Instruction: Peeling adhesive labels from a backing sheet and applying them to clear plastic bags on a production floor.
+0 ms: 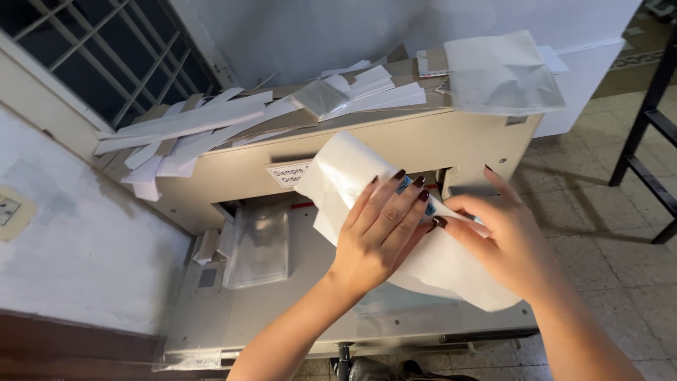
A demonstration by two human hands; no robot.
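Observation:
My left hand (381,233) lies flat on a stack of white sheets (345,173), fingers spread over its upper face and pressing it. My right hand (504,236) grips the same stack from the right side, thumb against its edge. The stack is curled and held above the bed of a beige paper-cutting machine (437,144), in front of its cutting slot. A small blue and white printed patch shows on the sheets between my fingers.
Long white paper strips (190,127) and clear plastic bags (501,74) are piled on the machine's top. A stack of clear plastic sleeves (257,243) lies on the bed at left. A barred window (99,56) is upper left, a black metal frame (652,134) stands at right.

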